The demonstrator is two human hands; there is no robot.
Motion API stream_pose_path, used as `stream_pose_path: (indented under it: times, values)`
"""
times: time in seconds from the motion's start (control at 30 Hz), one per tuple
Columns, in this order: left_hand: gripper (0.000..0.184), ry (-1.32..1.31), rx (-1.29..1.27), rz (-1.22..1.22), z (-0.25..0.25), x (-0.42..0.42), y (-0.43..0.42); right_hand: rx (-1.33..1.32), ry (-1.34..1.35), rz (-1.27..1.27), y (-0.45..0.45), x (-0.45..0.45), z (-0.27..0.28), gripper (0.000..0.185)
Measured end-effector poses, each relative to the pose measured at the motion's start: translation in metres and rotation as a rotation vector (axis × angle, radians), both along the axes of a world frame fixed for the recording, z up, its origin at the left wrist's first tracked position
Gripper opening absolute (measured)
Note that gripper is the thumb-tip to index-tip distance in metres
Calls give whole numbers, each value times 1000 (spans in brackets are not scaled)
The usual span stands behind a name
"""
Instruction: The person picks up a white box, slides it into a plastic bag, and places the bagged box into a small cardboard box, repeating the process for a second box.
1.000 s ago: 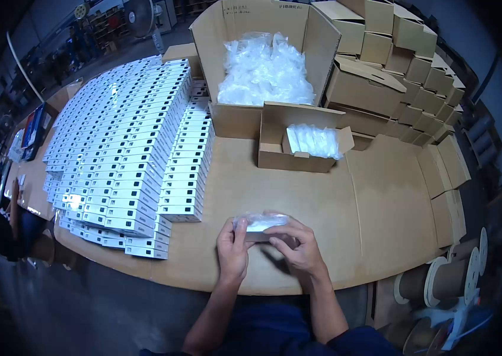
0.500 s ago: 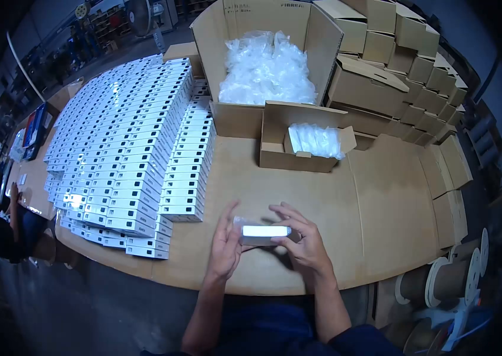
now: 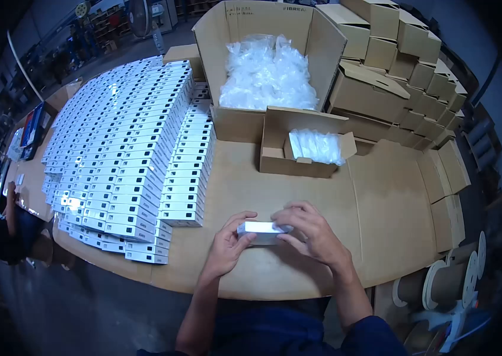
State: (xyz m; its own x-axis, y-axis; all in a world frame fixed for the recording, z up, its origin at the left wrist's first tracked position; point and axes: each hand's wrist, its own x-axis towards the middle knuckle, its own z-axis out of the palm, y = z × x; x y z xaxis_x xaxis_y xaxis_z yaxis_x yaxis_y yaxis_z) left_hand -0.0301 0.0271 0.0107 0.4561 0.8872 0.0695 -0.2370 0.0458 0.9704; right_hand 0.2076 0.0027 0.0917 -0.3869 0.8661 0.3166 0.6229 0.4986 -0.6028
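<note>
A small white box (image 3: 261,228) is held above the front of the table. My left hand (image 3: 227,245) grips its left end, thumb in front and fingers behind. At its right end, my right hand (image 3: 310,233) has its fingers bent round the corner, with the thumb low at the near side. Whether clear wrapping still lies round the box is hard to make out. Beyond my hands stands an open carton (image 3: 298,168) with a row of clear-wrapped packets (image 3: 316,146) in it.
Stacked white boxes (image 3: 126,154) fill the left of the cardboard-covered table (image 3: 286,196). A large carton (image 3: 239,121) of clear plastic bags (image 3: 268,74) stands at the back. Brown cartons (image 3: 369,92) are piled back right, spools (image 3: 434,282) lower right. A person (image 3: 2,219) sits far left.
The white box was first under shiny plastic; its white face now shows. My left hand opened beside it, then closed on its left end. My right hand has shifted slightly right.
</note>
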Motion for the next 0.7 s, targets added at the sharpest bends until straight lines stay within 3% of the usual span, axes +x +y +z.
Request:
stream_pose_path:
  times: [0.07,0.17,0.27,0.37,0.4,0.5,0.7]
  values:
    - [31,60,73,-31,-2,-2,9,-2,-40,51,8,2,3,29]
    - [43,-70,-91,8,0,6,18,3,21,42,18,6,6,21]
    - [57,-277,-85,209,12,27,31,45,100,-43,37,18,16,20]
    - [63,460,260,273,21,37,55,182,256,-330,58,19,20,19]
    - [70,559,587,271,9,40,72,293,233,-405,69,20,14,19]
    - [75,859,634,232,13,58,87,470,218,-533,94,18,-1,21]
    - [77,869,650,273,5,67,102,483,208,-598,119,8,-32,21]
